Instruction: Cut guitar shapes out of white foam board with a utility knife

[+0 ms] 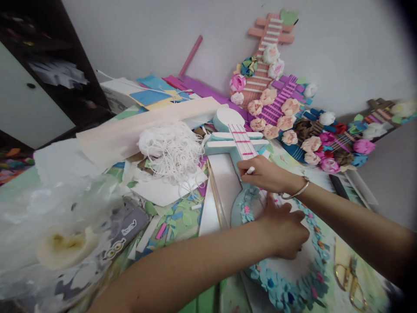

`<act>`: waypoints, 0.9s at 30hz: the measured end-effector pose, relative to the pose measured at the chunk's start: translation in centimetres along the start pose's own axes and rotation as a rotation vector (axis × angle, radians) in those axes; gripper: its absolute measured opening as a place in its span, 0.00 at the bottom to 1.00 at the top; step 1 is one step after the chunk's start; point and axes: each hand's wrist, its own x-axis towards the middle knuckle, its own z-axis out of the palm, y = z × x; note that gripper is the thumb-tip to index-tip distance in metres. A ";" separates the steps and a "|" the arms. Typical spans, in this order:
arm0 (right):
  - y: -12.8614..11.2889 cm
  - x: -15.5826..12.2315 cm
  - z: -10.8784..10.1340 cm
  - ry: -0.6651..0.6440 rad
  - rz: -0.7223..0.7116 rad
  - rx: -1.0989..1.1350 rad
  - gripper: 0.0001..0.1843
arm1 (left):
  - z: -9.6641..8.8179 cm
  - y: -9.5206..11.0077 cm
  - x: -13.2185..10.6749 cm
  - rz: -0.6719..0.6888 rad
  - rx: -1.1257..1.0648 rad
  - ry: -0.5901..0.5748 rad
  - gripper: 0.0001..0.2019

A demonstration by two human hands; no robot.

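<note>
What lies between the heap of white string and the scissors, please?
The head view shows mainly the blue-edged, flower-trimmed instrument, with the left hand and right hand over it.

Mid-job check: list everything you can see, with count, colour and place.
Lute-shaped craft: one, pale blue and white, under the hands
White stick: one, white, in right hand
Cord pile: one, white, centre-left
Peach lute: one, peach, against wall
Purple lute: one, purple, beside it
Other flowered crafts: count unclear, mixed colours, right
Long sheet: one, pale peach, behind cord
Paper scraps: many, mostly green and blue, centre
Plastic bag: one, clear, left
Scissors: one pair, gold handles, lower right
Cabinet: one, dark with pale door, far left
Bracelet: one, silver, right wrist
Left hand: one, over lute body
Right hand: one, at neck
</note>
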 end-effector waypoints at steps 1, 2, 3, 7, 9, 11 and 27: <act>0.0 -0.1 0.0 -0.021 -0.002 0.008 0.06 | 0.0 0.0 0.0 -0.004 -0.001 -0.006 0.10; -0.1 -0.1 0.1 -0.038 -0.004 0.015 0.06 | 0.1 0.0 0.0 -0.008 -0.001 -0.008 0.10; -0.1 -0.1 0.1 -0.050 -0.004 0.020 0.07 | 0.1 0.0 0.1 -0.010 0.002 -0.004 0.10; 0.0 0.3 0.1 -0.003 -0.001 0.002 0.07 | 0.2 0.0 0.1 -0.006 0.005 0.006 0.10; 0.1 0.4 0.0 0.025 0.001 -0.010 0.06 | 0.1 0.0 0.1 -0.008 0.009 0.000 0.10; 0.1 0.3 -0.1 0.031 0.001 -0.012 0.05 | -0.1 0.0 0.1 -0.006 0.007 -0.008 0.10; -1.5 0.2 0.9 -0.082 -0.050 -0.120 0.10 | 0.2 0.1 0.1 -0.020 0.008 -0.016 0.11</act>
